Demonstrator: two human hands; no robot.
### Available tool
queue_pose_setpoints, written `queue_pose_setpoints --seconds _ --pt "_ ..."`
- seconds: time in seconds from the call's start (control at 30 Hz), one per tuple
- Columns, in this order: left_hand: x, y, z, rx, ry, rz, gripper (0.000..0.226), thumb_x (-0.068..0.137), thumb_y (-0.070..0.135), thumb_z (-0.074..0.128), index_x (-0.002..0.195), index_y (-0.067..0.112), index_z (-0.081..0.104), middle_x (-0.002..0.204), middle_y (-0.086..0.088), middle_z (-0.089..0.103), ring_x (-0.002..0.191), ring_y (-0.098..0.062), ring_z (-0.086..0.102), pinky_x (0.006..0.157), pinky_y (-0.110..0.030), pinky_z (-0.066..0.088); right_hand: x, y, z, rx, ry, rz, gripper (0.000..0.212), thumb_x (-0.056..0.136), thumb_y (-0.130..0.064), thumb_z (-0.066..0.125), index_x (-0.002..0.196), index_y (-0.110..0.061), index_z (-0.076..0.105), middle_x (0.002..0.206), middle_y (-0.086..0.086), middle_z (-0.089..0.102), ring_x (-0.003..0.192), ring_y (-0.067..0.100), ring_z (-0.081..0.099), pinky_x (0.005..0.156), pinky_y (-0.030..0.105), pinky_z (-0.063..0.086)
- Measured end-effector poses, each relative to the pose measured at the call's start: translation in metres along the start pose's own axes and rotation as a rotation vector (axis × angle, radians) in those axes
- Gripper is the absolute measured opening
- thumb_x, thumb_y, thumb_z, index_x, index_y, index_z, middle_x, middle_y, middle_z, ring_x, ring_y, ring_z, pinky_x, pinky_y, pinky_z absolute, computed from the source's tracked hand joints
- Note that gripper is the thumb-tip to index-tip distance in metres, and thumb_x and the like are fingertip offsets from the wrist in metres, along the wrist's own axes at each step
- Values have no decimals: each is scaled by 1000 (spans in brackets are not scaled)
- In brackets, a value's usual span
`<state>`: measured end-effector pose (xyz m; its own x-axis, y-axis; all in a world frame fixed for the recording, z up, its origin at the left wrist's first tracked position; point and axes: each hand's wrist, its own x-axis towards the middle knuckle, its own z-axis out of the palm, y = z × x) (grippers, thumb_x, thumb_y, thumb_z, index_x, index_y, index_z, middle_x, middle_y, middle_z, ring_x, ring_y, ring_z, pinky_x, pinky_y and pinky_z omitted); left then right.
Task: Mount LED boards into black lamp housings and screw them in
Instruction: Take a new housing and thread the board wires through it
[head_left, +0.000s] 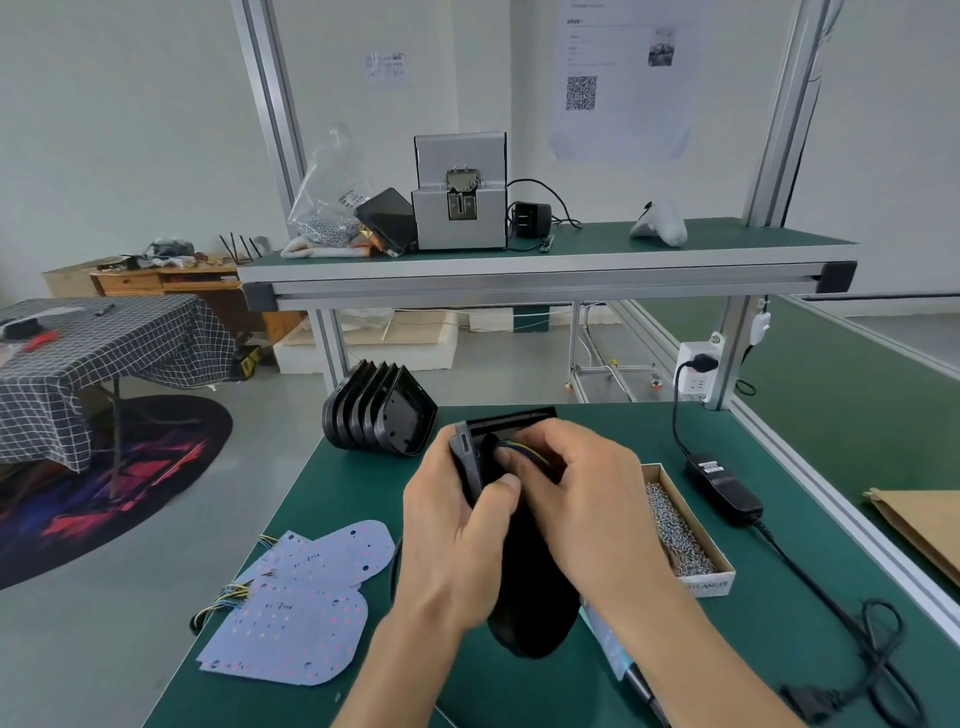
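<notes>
The green worktop (779, 613) carried a stack of empty housings (379, 415) and loose LED boards (306, 613) (so most mounting seemed left). Over its middle, the left hand (457, 535) held one black housing (530, 597) in a closed grip; the right hand (587, 499) pinched its coloured wires (519, 448). The screw box (685, 535) label read partly "CLEANER", I judged.
</notes>
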<state>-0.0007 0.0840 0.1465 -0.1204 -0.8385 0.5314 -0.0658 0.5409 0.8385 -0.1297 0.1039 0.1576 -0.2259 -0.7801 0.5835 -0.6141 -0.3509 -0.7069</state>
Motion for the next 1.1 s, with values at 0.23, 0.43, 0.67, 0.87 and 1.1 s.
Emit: queue_pose_setpoints --seconds 0.23,0.43,0.67,0.87,1.1 --pt "4 1 -5 -21 2 18 13 75 34 55 86 29 57 73 10 58 69 -15 51 63 -38 46 3 -15 -6 -59 -194 -150 19 95 -24 58 104 -26 75 95 -9 71 89 18 68 75 44 54" --pt "1 0 1 -47 -39 22 16 76 33 57 90 27 59 78 8 61 74 -18 55 67 -48 49 0 -9 -8 -189 -208 -173 21 90 -21 57 103 -26 74 102 -9 66 92 23 66 77 44 54" --pt "-2 -4 6 -177 -30 -19 26 79 31 57 102 22 65 96 -3 71 92 -30 64 84 -49 54 -8 -6 -2 41 48 -21 9 92 -22 76 97 -30 75 93 -16 71 90 6 69 77 30 54" --pt "1 -7 5 -211 -52 -13 30 79 28 56 108 21 64 102 -6 72 97 -30 65 88 -49 55 -14 -6 -6 -65 -153 -134 25 98 -16 65 116 -30 77 111 -13 60 102 9 63 87 33 54" --pt "5 -16 -10 -430 -27 -157 20 79 30 63 98 25 69 98 -2 71 93 -21 65 90 -41 51 -3 28 -52 47 -112 150 53 93 -52 67 141 -32 61 125 -21 62 123 1 59 108 27 44"
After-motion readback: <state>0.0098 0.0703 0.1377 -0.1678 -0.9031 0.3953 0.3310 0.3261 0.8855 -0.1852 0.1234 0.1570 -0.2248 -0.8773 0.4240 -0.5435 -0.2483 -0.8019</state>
